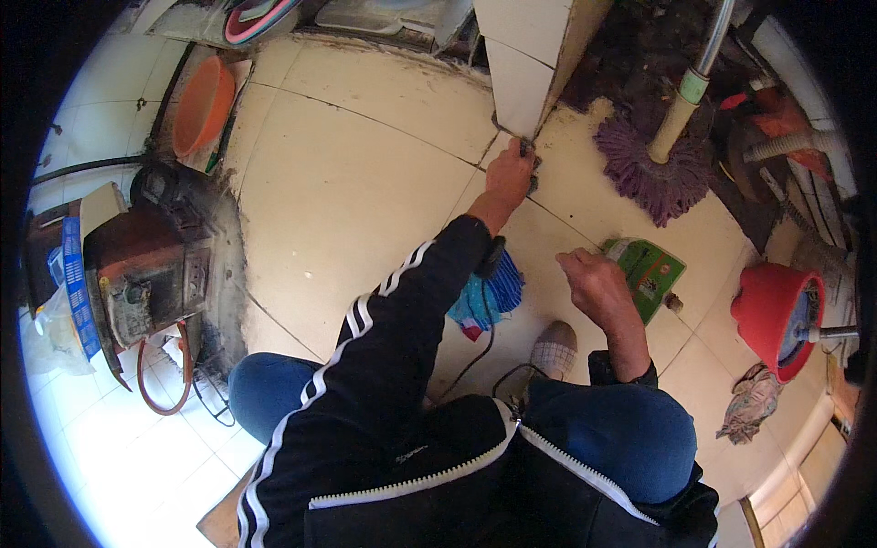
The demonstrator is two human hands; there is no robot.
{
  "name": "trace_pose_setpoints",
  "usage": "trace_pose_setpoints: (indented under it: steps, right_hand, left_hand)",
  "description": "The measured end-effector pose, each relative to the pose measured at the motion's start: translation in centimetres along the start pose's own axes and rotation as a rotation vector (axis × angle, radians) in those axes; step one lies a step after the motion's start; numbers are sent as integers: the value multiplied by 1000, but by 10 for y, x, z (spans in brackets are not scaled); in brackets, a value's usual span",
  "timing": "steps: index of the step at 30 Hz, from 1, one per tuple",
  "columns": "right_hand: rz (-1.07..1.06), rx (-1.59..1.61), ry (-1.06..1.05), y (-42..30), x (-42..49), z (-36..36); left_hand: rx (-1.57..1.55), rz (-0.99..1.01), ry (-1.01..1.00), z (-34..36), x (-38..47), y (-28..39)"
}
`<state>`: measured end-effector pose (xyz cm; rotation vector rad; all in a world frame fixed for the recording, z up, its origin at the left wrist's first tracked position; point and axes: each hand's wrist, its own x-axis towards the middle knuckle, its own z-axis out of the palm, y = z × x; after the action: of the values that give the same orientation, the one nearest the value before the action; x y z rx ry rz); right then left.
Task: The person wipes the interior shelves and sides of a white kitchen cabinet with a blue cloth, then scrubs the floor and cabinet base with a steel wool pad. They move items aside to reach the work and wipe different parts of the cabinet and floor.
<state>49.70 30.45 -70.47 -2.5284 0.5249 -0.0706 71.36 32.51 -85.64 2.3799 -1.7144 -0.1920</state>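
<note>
My left hand [508,177] reaches forward to the foot of a white-tiled pillar [524,82], its fingers closed on a small dark object [534,183] low on the tiled floor. What that object is I cannot tell. Nearer to me, my right hand [595,284] hovers with curled fingers, nothing visible in it. Just right of it a green plastic container [644,270] with a brownish cap lies on the floor. Under my left forearm are a blue striped and turquoise cloth item [488,294] and a black cord, partly hidden by the sleeve.
A purple mop head [654,168] rests on the floor at the upper right. Farther right stand a red plastic basin [760,315] and a crumpled cloth [750,404]. On the left are an orange basin [203,106] and a grimy stove-like appliance [147,288] with a reddish-brown hose.
</note>
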Motion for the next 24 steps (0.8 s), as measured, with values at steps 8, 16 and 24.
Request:
trace_pose_setpoints:
  steps: [8,16,24]
  right_hand:
    - [35,13,10,3,-9,-7]
    - [-12,31,43,10,-15,-5]
    - [87,26,65,26,-32,-6]
  left_hand:
    - [111,-215,75,-21,-8,-19]
    - [-85,-127,-18,0,25,30]
    - [-73,-288,-94,-7,9,25]
